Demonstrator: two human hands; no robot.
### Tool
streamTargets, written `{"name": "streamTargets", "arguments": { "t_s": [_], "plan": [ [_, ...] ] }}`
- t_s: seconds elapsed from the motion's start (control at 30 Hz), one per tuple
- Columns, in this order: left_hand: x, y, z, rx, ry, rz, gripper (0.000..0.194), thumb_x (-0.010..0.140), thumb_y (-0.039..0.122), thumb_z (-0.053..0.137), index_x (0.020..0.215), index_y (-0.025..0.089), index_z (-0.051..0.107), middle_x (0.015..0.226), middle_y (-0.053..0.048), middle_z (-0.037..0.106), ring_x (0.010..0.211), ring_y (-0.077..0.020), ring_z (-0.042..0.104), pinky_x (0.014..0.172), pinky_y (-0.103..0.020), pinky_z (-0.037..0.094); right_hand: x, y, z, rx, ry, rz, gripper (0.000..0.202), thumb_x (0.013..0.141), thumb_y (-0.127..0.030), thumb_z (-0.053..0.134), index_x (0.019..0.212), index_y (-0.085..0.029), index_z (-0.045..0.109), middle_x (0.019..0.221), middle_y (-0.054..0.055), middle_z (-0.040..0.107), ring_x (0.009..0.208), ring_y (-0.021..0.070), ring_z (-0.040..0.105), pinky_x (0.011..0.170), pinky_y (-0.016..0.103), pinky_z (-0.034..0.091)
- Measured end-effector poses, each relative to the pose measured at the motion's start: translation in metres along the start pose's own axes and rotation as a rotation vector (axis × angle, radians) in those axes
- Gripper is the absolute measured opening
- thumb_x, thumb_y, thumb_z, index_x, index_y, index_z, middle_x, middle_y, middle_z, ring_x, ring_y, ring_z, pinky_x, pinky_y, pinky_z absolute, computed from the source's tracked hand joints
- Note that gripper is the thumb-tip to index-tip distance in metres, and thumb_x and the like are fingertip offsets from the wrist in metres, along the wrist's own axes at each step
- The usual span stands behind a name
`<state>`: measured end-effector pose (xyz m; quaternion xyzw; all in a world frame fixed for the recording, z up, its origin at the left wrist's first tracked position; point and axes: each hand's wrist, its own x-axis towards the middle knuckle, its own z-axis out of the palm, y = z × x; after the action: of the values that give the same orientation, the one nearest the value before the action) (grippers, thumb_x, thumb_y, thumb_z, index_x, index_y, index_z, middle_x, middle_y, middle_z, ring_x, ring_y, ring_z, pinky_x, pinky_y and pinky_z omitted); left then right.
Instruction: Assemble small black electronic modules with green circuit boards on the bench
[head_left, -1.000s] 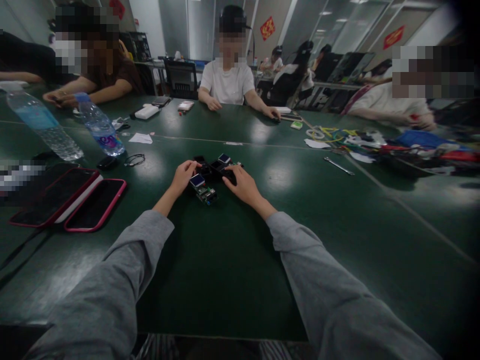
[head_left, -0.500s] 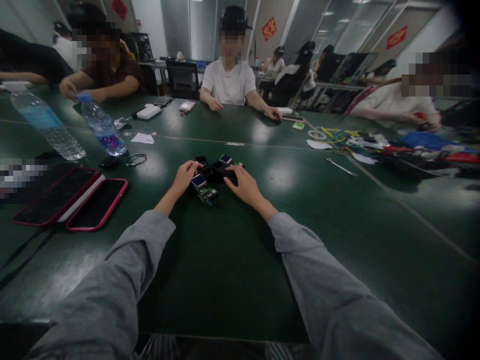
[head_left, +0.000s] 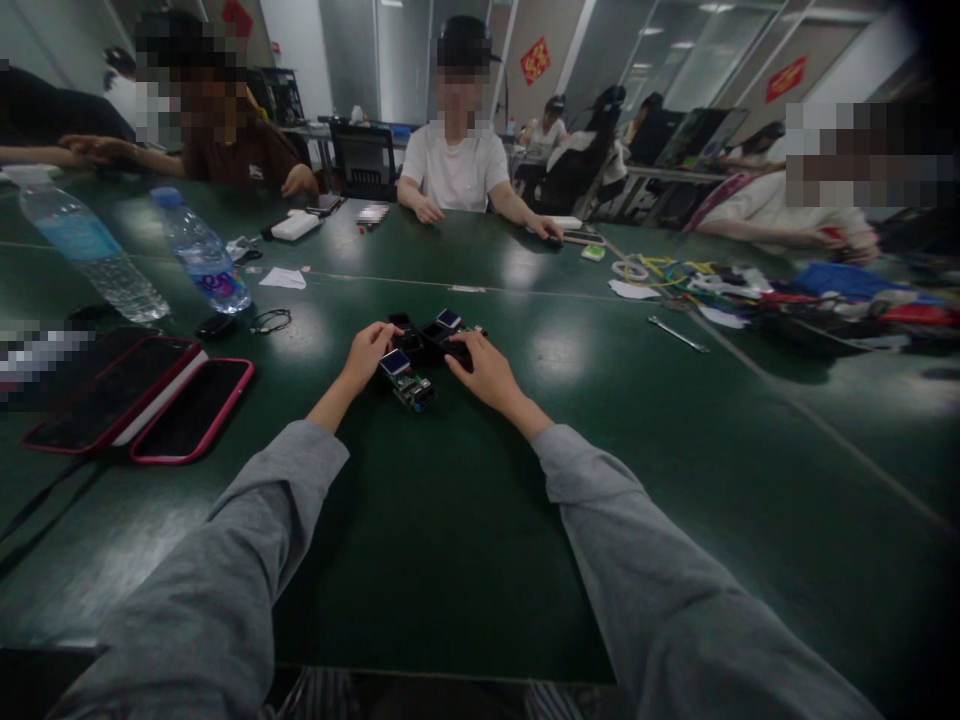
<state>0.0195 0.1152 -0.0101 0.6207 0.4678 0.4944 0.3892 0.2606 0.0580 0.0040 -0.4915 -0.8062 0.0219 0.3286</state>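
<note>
1. Head: left hand (head_left: 368, 352) curled at black boxy case (head_left: 409, 337).
2. Right hand (head_left: 486, 365) bent over dark casing (head_left: 438, 340); too small to tell if either pinches.
3. Green circuit board (head_left: 413, 390), square screen (head_left: 394, 362), on smooth table (head_left: 450, 550) between hands.

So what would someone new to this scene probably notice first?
Probably the left hand and right hand, side by side at the dark electronics on the green table, with a circuit board and its small screen on the near side. Next might come the pink-rimmed, phone-like slab at left, then the jumbled heap with blue and red in it, far right.
</note>
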Motion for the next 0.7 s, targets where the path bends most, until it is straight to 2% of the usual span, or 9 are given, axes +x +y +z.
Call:
{"name": "streamTargets", "arguments": {
  "t_s": [0.53,0.7],
  "plan": [
    [0.0002,0.0000,-0.0001,0.007,-0.010,-0.025,0.032,0.088,0.045,0.050,0.089,0.018,0.067,0.061,0.003,0.052,0.055,-0.0116,0.048,0.056,-0.025,0.036,0.0004,-0.0004,-0.0011,-0.013,0.016,-0.028,0.032,0.094,-0.037,0.050,0.122,-0.021,0.051,0.117,0.010,0.059,0.106,0.0249,0.059,0.089,0.042,0.051],
    [-0.0013,0.0028,-0.0004,0.008,-0.012,-0.015,0.034,0.087,0.048,0.050,0.088,0.018,0.067,0.061,0.002,0.051,0.056,-0.0119,0.047,0.056,-0.025,0.036,-0.0003,-0.0017,-0.0038,-0.026,0.074,-0.027,0.032,0.097,-0.038,0.046,0.123,-0.021,0.051,0.119,0.011,0.058,0.113,0.0261,0.056,0.095,0.043,0.048]
  ]
}}
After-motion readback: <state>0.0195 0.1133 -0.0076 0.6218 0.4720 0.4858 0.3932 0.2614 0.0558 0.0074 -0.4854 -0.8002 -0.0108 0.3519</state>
